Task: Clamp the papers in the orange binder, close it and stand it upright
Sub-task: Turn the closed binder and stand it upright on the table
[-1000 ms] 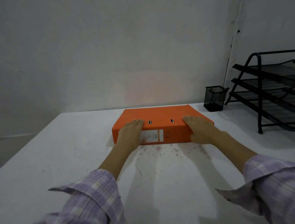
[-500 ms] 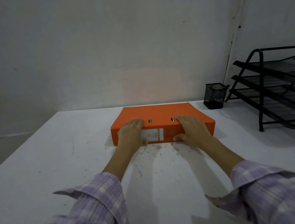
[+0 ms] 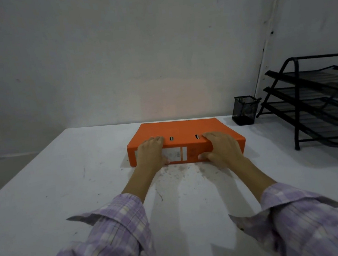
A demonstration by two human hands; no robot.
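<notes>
The orange binder (image 3: 182, 129) lies flat and closed on the white table (image 3: 44, 184), its spine with a white label facing me. My left hand (image 3: 151, 153) grips the left part of the spine, fingers over the top cover and thumb low at the front. My right hand (image 3: 223, 148) grips the right part of the spine the same way, thumb at the bottom edge. The papers are hidden inside.
A black mesh pen cup (image 3: 245, 109) stands behind the binder to the right. A black three-tier wire tray rack (image 3: 316, 100) fills the right side of the table. A grey wall runs close behind the table's far edge.
My right hand has slid left along the spine and curled its thumb under the front edge. The left hand has stayed put. The binder still lies flat.
</notes>
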